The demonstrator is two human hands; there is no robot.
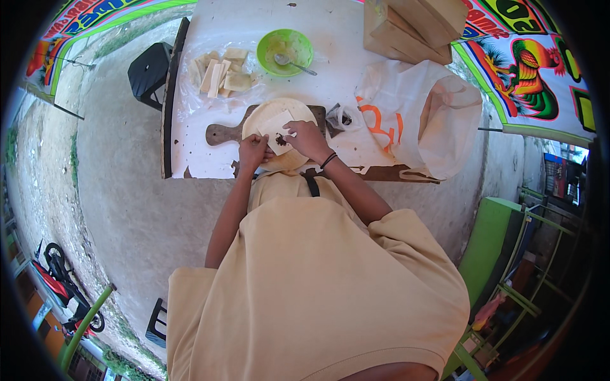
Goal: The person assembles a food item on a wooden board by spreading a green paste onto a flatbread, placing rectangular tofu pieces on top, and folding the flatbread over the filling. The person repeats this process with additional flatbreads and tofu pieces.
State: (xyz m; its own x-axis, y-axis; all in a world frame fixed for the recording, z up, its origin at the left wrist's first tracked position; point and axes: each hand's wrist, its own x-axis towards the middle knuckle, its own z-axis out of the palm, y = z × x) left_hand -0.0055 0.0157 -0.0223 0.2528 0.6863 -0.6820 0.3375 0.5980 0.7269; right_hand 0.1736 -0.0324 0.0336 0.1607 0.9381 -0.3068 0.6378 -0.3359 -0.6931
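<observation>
A thin, pale square wrapper sheet [272,129] lies on a round cream-coloured plate or disc [257,116], with a small heap of dark brown bits [281,139] on it. Beneath the disc is a wooden cutting board [222,134], its handle pointing left. At the sheet's left lower edge, my left hand [253,152] is closed, pinching that edge. My right hand [307,140], with a dark band at the wrist, reaches over the sheet's right side close to the bits. Its fingers are bent together; what they hold is too small to make out.
Behind the board are folded pale wrappers [219,75] on clear plastic and a green bowl [300,46] with a spoon [286,60]. To the right are a small dark-filled plastic bag [342,118], a white plastic bag [438,108] and cardboard boxes [397,38]. A black stool [148,71] stands left.
</observation>
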